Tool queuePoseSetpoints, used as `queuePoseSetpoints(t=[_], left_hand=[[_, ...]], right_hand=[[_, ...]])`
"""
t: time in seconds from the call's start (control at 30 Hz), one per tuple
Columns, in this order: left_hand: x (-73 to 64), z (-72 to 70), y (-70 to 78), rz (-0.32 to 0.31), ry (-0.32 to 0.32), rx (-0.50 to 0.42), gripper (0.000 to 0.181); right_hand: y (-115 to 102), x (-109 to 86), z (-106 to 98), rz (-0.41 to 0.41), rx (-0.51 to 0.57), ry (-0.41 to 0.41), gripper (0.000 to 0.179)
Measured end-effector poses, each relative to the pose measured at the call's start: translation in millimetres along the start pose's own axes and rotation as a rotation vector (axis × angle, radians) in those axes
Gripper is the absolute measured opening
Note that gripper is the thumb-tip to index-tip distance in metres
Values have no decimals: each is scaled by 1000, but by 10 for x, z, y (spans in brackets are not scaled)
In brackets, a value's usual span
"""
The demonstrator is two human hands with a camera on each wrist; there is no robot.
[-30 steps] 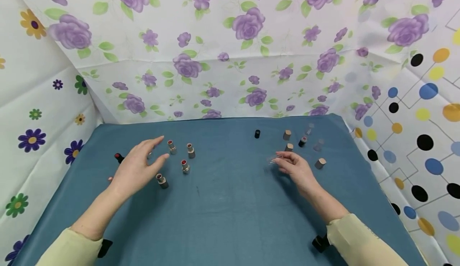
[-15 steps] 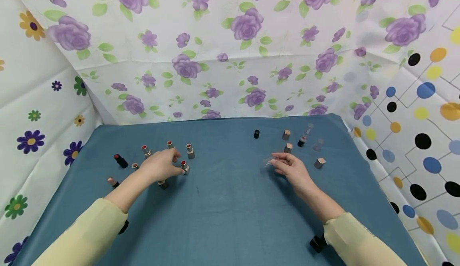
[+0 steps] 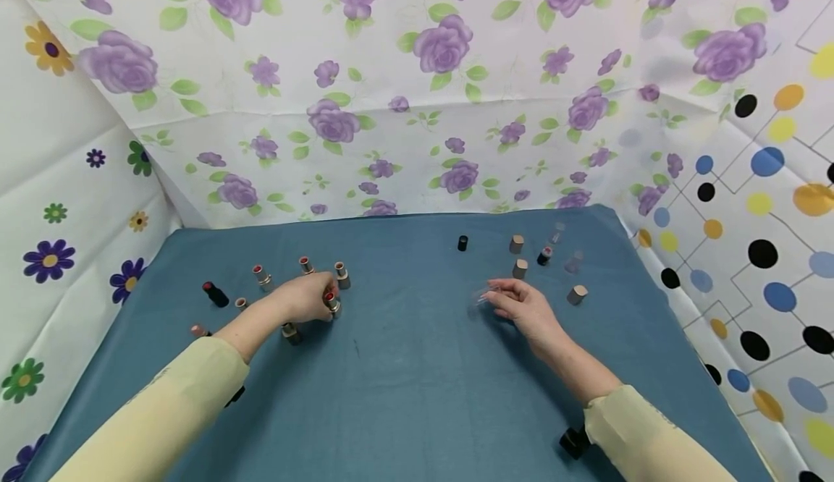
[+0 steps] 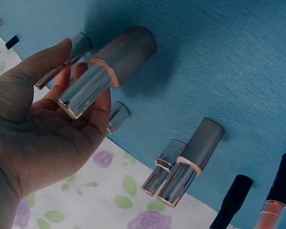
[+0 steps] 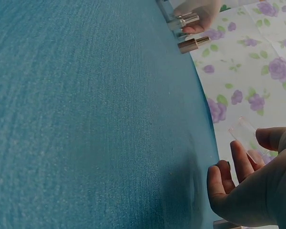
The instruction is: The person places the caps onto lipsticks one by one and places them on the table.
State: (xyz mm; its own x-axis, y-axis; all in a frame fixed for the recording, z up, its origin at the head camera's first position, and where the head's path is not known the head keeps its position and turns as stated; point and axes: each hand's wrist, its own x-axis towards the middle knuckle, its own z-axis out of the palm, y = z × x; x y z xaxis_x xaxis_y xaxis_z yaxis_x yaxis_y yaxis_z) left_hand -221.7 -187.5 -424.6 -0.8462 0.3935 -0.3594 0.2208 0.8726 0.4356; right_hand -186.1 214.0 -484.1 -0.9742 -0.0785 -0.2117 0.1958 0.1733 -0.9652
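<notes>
My left hand [image 3: 302, 299] is at the left group of uncapped lipsticks, thumb and fingers pinching a lipstick [image 3: 333, 304] with a red tip that stands upright. In the left wrist view the thumb lies against that lipstick [image 4: 82, 46], while a nearer silver-and-grey lipstick [image 4: 128, 55] stands in front of the fingers and partly hides them. On the right side, my right hand [image 3: 526, 312] holds a clear cap [image 3: 481, 299] above the cloth. Seen from the right wrist, the transparent cap [image 5: 244, 132] sits between thumb and forefinger.
Around the left hand stand several lipsticks, among them a black one [image 3: 215, 294] and a gold-collared one [image 3: 342, 275]. Beyond the right hand are beige caps [image 3: 577, 294], a black cap [image 3: 462, 243], clear caps [image 3: 574, 262] and a small black-based item [image 3: 544, 255]. Patterned cloth walls enclose the blue cloth [image 3: 404, 395].
My left hand has moved right and lowered from above the lipsticks, and its fingers have closed on the red-tipped one. The right hand stays nearly still with the clear cap.
</notes>
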Motion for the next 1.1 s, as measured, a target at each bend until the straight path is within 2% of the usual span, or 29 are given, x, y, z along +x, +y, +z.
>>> queuePoseSetpoints(t=[0.13, 0.3, 0.53, 0.7, 0.9, 1.1], left_hand=[[1, 2, -25, 10, 4, -4, 24], [-16, -23, -47, 54, 20, -28, 20], [-111, -161, 52, 64, 56, -231, 21], [-191, -210, 203, 116, 88, -357, 19], [-332, -79, 388, 183, 125, -508, 18], [-380, 140, 430, 193, 170, -590, 20]], right_hand=[[-15, -3, 10, -3, 0, -3, 47], [-16, 1, 19, -6, 0, -7, 51], [-23, 2, 2, -16, 12, -11, 51], [-58, -3, -37, -25, 46, -16, 51], [-94, 2, -52, -21, 61, -4, 50], [-108, -8, -55, -34, 68, 4, 50]])
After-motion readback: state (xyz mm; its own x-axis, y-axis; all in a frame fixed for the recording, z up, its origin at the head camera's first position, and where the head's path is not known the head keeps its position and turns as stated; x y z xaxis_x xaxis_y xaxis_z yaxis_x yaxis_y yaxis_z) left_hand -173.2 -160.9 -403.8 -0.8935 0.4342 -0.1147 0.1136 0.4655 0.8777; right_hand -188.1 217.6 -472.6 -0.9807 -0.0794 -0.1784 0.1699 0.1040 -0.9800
